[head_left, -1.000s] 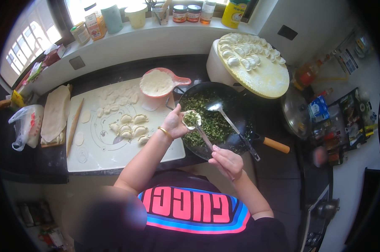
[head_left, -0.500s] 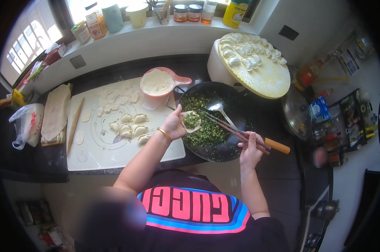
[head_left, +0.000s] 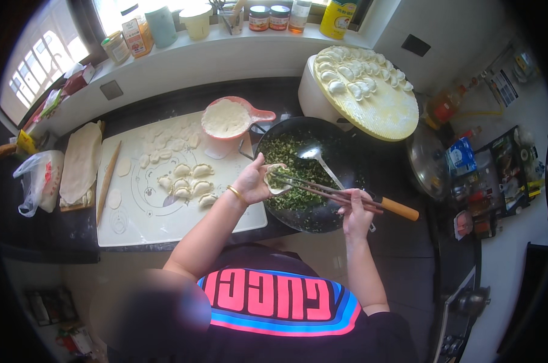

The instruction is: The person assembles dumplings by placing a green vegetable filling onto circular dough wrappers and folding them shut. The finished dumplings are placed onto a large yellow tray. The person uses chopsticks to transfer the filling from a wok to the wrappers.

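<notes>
While half a second ago the chopstick tips were only just reaching the wrapper, they now lie across the round pale dough wrapper [head_left: 276,179], pressing into its middle. The left hand [head_left: 252,181] has stayed in nearly the same place over the near-left rim of the black round wok [head_left: 346,151], palm up and cupped, its fingers curled loosely under the wrapper so that the dough rests in the hollow of the hand. The right hand [head_left: 355,213] has drawn slightly nearer the body, at the wok's near edge; it is closed around the upper ends of the pair of long brown wooden chopsticks [head_left: 328,192], thumb and fingers pinching them together, and the sticks run leftward from it to the wrapper.

The wrapper is a thin, off-white disc, sagging a little into the palm, with a small dab of green filling where the tips meet it; how much filling it carries is too small to tell. It sits above the heap of chopped green filling [head_left: 289,172] in the wok, just beside the metal spoon [head_left: 319,162] that lies in the pan.

To the left, on the white pastry mat [head_left: 165,215], folded pale dumplings [head_left: 189,180] lie in a loose cluster, with a pink bowl of flour [head_left: 226,118] beyond them and a wooden rolling pin [head_left: 108,183] along the mat's left side.
</notes>
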